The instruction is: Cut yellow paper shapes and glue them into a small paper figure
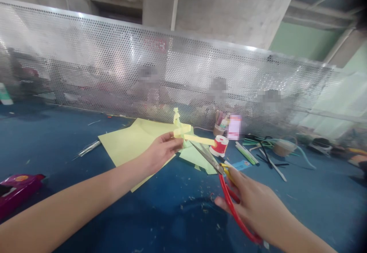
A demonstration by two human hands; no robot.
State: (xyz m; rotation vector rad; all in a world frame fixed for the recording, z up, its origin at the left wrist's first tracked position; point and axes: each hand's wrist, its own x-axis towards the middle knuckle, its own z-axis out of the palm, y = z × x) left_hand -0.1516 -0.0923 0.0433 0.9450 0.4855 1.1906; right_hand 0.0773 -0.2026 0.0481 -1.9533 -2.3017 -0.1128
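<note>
My left hand point(168, 147) pinches a pale yellow paper strip point(197, 138), its fingers closed. Part of the strip bends round by the fingertips, and its free end reaches right, in front of a red and white spool point(221, 145). A small pale yellow-green upright piece point(177, 118) rises above those fingertips; how it is joined cannot be made out. In my right hand point(249, 195) are scissors point(210, 161) with red handles, gripped at the loops. Their blades are slightly parted and point up and left, just below the strip.
Large yellow paper sheets point(123, 140) and a pale green sheet point(197, 157) lie on the blue table. Markers point(247, 153), cords and a cup point(283, 148) are at right. A purple tool point(21, 192) sits at left. Behind stands a perforated metal screen point(86, 54).
</note>
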